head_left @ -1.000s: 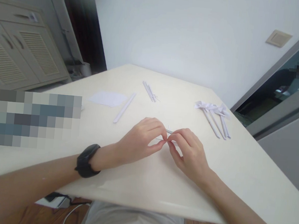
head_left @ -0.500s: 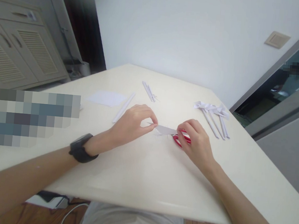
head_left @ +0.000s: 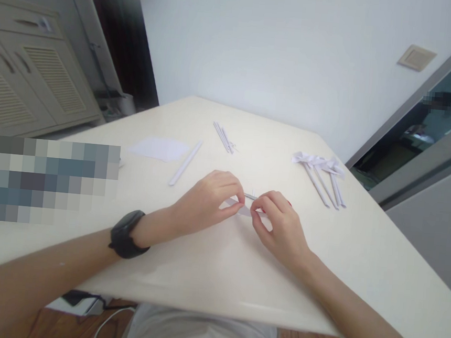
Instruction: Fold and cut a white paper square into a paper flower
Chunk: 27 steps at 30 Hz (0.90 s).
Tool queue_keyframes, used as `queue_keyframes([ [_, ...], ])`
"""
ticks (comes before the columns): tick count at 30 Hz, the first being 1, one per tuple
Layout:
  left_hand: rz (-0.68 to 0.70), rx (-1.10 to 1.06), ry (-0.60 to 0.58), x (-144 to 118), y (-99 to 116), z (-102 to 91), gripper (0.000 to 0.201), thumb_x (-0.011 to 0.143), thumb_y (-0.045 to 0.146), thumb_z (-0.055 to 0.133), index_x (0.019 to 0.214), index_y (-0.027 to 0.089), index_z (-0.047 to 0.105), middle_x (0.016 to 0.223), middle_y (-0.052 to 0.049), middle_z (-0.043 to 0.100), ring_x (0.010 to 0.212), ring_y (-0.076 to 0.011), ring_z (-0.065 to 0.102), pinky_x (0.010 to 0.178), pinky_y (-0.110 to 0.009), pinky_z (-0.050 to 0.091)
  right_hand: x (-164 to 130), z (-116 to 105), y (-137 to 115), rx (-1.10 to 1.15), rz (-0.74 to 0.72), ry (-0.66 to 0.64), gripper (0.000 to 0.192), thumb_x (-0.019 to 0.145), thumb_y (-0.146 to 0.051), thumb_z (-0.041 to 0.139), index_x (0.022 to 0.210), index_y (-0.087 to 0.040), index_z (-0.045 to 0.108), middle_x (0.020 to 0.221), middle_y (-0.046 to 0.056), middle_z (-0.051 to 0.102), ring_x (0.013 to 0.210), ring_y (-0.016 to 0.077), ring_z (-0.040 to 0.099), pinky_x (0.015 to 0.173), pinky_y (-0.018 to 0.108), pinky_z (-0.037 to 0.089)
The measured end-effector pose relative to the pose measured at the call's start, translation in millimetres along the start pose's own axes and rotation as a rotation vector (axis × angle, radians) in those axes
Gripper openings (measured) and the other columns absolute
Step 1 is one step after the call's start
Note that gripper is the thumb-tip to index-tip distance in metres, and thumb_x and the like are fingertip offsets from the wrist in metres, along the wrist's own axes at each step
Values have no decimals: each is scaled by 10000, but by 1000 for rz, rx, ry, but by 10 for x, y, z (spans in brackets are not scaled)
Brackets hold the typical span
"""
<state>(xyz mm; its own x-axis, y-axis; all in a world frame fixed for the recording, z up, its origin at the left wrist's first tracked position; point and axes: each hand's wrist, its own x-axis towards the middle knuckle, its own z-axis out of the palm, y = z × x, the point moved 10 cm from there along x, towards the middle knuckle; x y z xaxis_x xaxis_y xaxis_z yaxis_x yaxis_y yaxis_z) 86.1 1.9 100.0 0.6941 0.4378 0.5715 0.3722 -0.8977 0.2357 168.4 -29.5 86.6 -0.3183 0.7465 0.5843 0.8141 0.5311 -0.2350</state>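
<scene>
Between my two hands is a small piece of white paper (head_left: 246,211), low over the table. My left hand (head_left: 211,198) pinches it between thumb and forefinger. My right hand (head_left: 281,222) pinches its other side, close to the left fingertips. Behind the hands lie scissors (head_left: 250,196); their metal blades show, while the red handles are mostly hidden by my right hand. A long white paper roll (head_left: 186,164) rests beyond my left hand, beside a flat white sheet (head_left: 159,148).
Several thin paper rolls (head_left: 222,137) lie farther back on the white table (head_left: 185,270). At the right are rolls topped with folded paper (head_left: 318,162). A wall (head_left: 260,46) stands behind the table. The far left of the table is blurred out.
Both hands have come closer together and nearer to me, with the paper between them. The scissors, once visible by their red handles, are now largely behind my right hand.
</scene>
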Motion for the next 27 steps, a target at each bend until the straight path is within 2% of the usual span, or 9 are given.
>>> queue_keyframes([
  [5, -3, -30, -30, -1, -9, 46, 112, 852, 182, 472, 836, 181, 582, 849, -26, 629, 864, -166, 551, 841, -338, 399, 0, -49, 27, 20, 29, 15, 89, 834, -117, 450, 847, -178, 513, 857, 47, 534, 796, 160, 502, 666, 281, 406],
  [11, 31, -20, 23, 1, 17, -41, 112, 850, 176, 484, 814, 179, 590, 835, -21, 635, 876, -161, 555, 862, -335, 397, 29, -125, 42, 7, 17, 39, 95, 830, -115, 455, 841, -184, 519, 851, 46, 535, 795, 163, 505, 685, 287, 416],
  [22, -75, 99, 117, 23, -210, -295, 126, 822, 177, 491, 795, 181, 614, 836, -37, 641, 843, -182, 562, 796, -334, 435, 85, -445, 425, -6, 104, 200, 112, 811, -96, 464, 812, -200, 504, 840, 44, 531, 810, 178, 513, 724, 311, 427],
  [24, -80, 112, 109, 20, -223, -275, 124, 826, 185, 494, 795, 175, 613, 833, -41, 639, 845, -184, 560, 801, -337, 431, 79, -414, 389, 11, 95, 191, 90, 822, -116, 470, 843, -196, 505, 864, 51, 529, 822, 177, 513, 736, 312, 433],
  [27, -30, 108, 66, 11, -144, -170, 120, 837, 191, 493, 805, 172, 607, 833, -41, 634, 858, -184, 556, 832, -348, 418, 62, -243, 204, 18, 31, 95, 138, 828, -175, 509, 966, -186, 508, 970, 81, 528, 885, 194, 507, 765, 327, 438],
])
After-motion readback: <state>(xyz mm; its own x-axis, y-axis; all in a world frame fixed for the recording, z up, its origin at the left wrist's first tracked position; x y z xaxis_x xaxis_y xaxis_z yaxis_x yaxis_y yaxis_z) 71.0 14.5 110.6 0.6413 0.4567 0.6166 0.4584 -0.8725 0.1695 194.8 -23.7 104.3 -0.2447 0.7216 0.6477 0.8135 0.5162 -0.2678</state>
